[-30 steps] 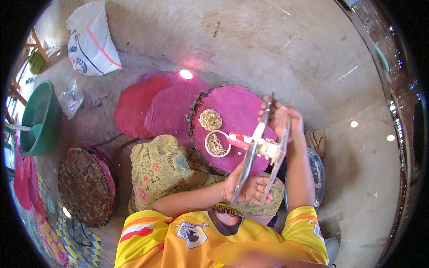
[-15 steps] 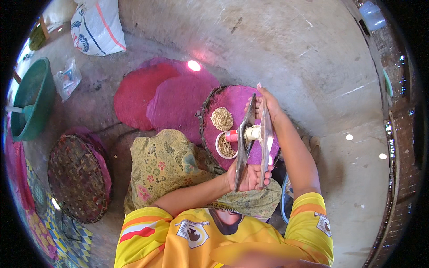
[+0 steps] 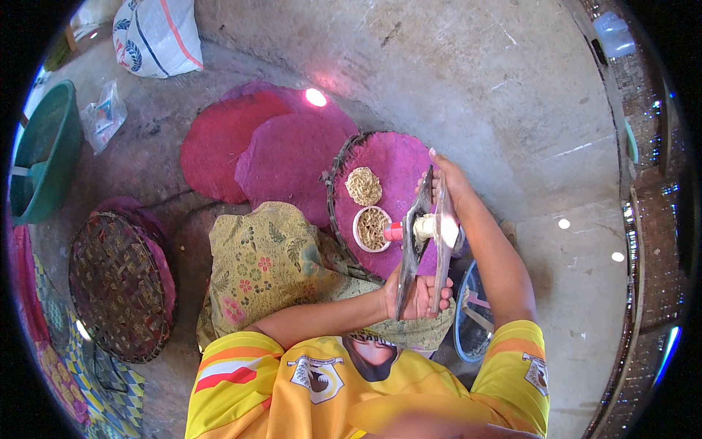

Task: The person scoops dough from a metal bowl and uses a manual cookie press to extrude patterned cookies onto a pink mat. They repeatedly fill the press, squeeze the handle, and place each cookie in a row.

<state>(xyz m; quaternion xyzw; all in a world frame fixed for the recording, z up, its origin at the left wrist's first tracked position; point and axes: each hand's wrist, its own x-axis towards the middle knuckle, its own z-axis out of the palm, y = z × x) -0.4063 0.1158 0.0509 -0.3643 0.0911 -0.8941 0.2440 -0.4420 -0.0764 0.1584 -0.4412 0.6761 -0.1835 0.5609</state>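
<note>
My left hand point(image 3: 417, 293) grips the lower ends of two long flat bars point(image 3: 442, 245) of a hand press. My right hand point(image 3: 443, 175) is wrapped round their upper ends. Between the bars sits a pale doughy plug point(image 3: 423, 227), with a red cylinder point(image 3: 393, 231) sticking out to the left over a round white-rimmed mould point(image 3: 372, 227) holding tan strands. A coiled disc of noodle-like strands point(image 3: 363, 186) lies just behind the mould on a pink cloth-covered round woven tray point(image 3: 380, 150).
Red and magenta round cloths point(image 3: 216, 143) lie beyond my patterned cloth-covered lap point(image 3: 256, 263). At left are a woven tray point(image 3: 117, 293), a green basin point(image 3: 45, 146), a plastic bag point(image 3: 104, 117) and a white sack point(image 3: 155, 36). A blue-rimmed basin point(image 3: 474, 336) stands by my right elbow.
My hands have brought the two bars closer together and more upright, squeezing toward the pale plug; less of the red cylinder shows. The whole view has shifted slightly.
</note>
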